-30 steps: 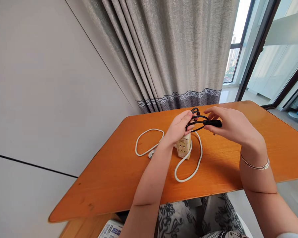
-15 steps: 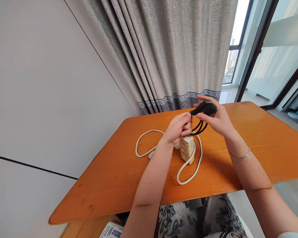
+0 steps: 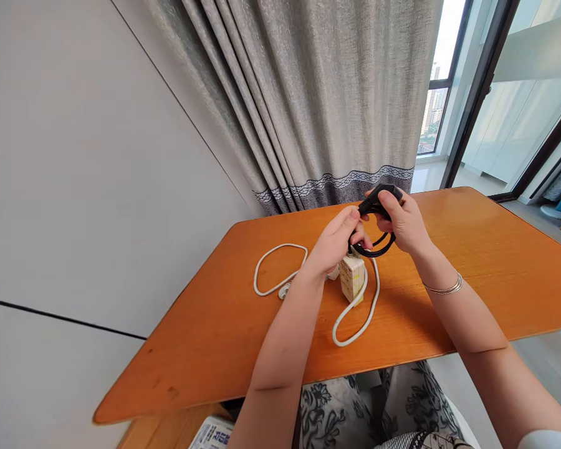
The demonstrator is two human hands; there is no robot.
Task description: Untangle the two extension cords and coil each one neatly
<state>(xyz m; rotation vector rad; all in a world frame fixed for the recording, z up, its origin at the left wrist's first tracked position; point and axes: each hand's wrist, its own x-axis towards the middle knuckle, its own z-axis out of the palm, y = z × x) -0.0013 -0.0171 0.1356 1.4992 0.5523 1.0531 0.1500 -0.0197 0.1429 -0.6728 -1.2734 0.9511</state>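
The right hand (image 3: 404,226) has moved its thumb onto the plug (image 3: 389,188), fingers gripping it; the left hand (image 3: 335,242) grasps the cord (image 3: 376,254). Plug and cord are above the power strip (image 3: 352,277).

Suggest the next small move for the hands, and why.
Probably gather the black cord tighter with the left hand: its loops hang loose below the plug, which the right hand grips.

Black cable (image 3: 378,254) partly hidden by left hand (image 3: 337,242); printed item (image 3: 210,434) cut off by bottom edge.
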